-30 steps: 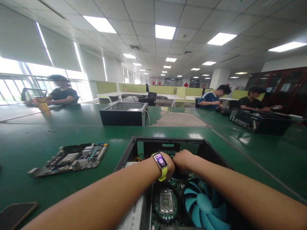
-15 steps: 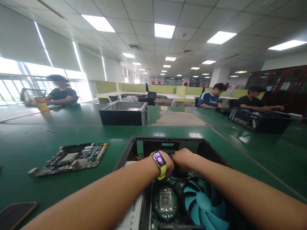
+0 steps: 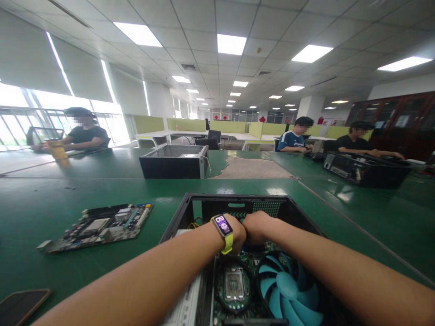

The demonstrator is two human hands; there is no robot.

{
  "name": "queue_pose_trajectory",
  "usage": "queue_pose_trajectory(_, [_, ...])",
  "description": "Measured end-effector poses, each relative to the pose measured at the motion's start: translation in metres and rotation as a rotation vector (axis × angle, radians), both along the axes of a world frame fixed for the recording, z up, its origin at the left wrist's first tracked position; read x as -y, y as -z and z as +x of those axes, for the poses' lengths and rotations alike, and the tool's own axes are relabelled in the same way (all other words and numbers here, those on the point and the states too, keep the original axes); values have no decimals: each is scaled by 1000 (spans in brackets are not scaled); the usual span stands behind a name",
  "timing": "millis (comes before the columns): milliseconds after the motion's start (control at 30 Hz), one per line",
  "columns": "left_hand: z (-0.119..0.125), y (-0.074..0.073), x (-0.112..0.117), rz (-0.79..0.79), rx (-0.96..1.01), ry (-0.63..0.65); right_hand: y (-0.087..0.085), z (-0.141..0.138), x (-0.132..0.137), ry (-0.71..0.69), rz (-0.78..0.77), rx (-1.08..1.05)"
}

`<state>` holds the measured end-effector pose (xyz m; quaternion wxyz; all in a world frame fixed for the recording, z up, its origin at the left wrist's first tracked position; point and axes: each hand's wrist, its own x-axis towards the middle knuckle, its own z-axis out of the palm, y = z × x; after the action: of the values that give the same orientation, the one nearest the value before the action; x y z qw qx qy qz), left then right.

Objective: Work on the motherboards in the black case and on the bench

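An open black computer case (image 3: 190, 210) lies on the green table in front of me. Both my hands reach deep into its far end. My left hand (image 3: 238, 233), with a yellow-strapped watch (image 3: 223, 228) on the wrist, and my right hand (image 3: 256, 226) sit side by side, knuckles up and fingers curled down out of sight, so whatever they touch is hidden. Below my wrists, inside the case, are a bare CPU socket (image 3: 234, 286) and a blue-bladed fan (image 3: 288, 292) on the mounted board.
A loose motherboard (image 3: 98, 226) lies on the table to the left, a phone (image 3: 20, 305) at the near left corner. Another open case (image 3: 175, 162) stands farther back, a third (image 3: 367, 170) at the right. Three people sit at the far tables.
My hands have stayed in the same spot inside the case. The view has tilted slightly, nothing else has moved.
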<state>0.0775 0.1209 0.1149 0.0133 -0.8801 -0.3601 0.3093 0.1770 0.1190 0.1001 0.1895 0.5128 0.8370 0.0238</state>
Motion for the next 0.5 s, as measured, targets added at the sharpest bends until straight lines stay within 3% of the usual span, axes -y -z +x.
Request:
queue_pose_trajectory(133, [-2, -7, 3, -10, 26, -18, 2, -5, 4, -14, -4, -33])
queue_pose_trajectory(233, [-6, -20, 5, -55, 76, 14, -4, -6, 6, -4, 14, -60])
queue_pose_trajectory(367, [-27, -59, 9, -102, 197, 94, -38, -3, 25, -10, 66, -105])
queue_pose_trajectory(433, [-52, -80, 18, -144, 394, 133, -60, -1, 48, -70, 99, -160])
queue_pose_trajectory(500, [-87, -92, 34, -188, 699, 168, -72, 0, 80, -189, 139, -279])
